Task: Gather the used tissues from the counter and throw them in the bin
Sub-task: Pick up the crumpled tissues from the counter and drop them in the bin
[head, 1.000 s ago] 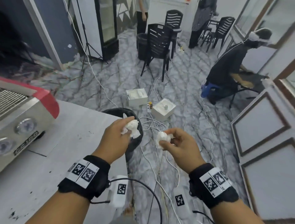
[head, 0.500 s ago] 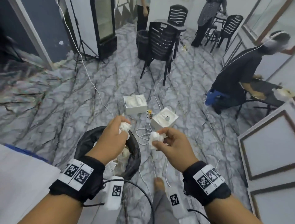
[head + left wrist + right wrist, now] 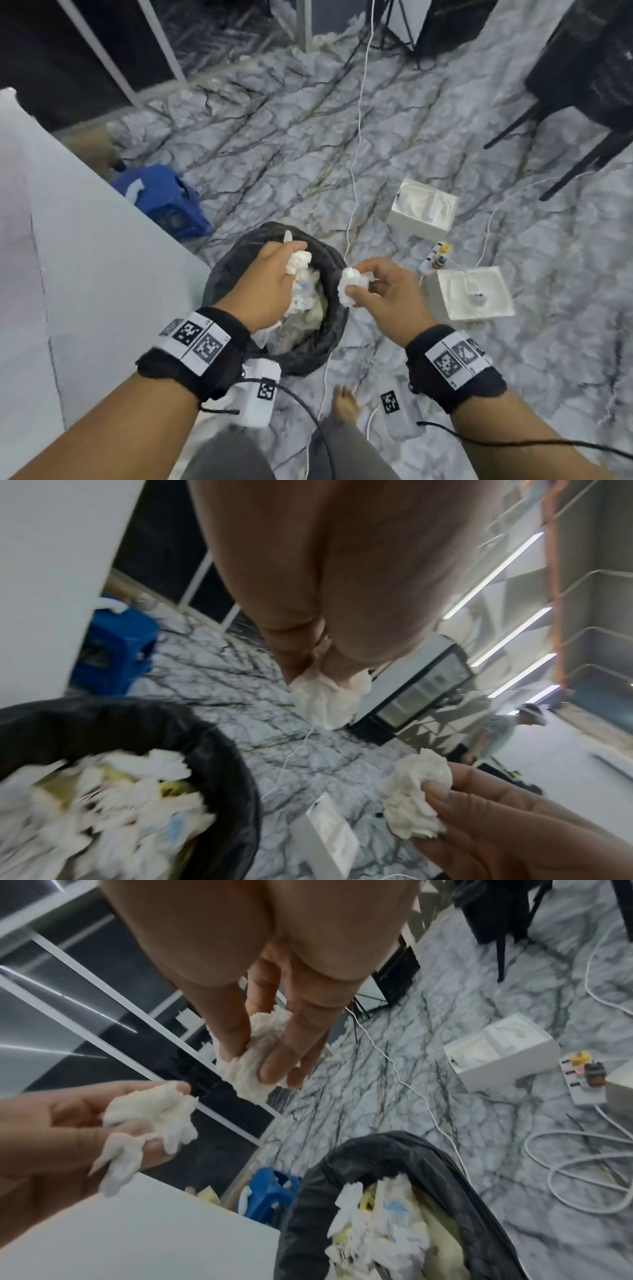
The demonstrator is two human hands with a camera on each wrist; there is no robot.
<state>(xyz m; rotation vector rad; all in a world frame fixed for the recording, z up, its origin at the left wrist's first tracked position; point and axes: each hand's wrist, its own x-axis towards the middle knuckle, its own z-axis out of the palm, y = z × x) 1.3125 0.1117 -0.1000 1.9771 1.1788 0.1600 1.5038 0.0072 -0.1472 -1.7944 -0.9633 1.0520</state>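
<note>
A bin lined with a black bag point(image 3: 329, 346) stands on the floor beside the counter corner, full of crumpled white tissues and yellowish waste point(image 3: 308, 305). My left hand point(image 3: 270, 284) hovers over the bin's mouth and grips a crumpled white tissue point(image 3: 298, 262). My right hand point(image 3: 383, 294) is at the bin's right rim and pinches a second white tissue ball point(image 3: 351, 284) between thumb and fingers. In the left wrist view the left tissue point(image 3: 323, 704) hangs from my fingers above the bin point(image 3: 219, 750). In the right wrist view the right tissue point(image 3: 253, 1056) hangs over the bin point(image 3: 394, 1148).
The white counter point(image 3: 85, 274) fills the left. A blue crate point(image 3: 164, 202) sits on the marble floor behind the bin. Two white boxes point(image 3: 424, 209) point(image 3: 469, 294), a power strip point(image 3: 435, 262) and white cables lie to the right. A black chair point(image 3: 582, 85) stands far right. My foot point(image 3: 344, 401) is below the bin.
My view has tilted down and moved closer to the bin. Both hands, each still holding its tissue, have come over the bin's mouth and right rim.
</note>
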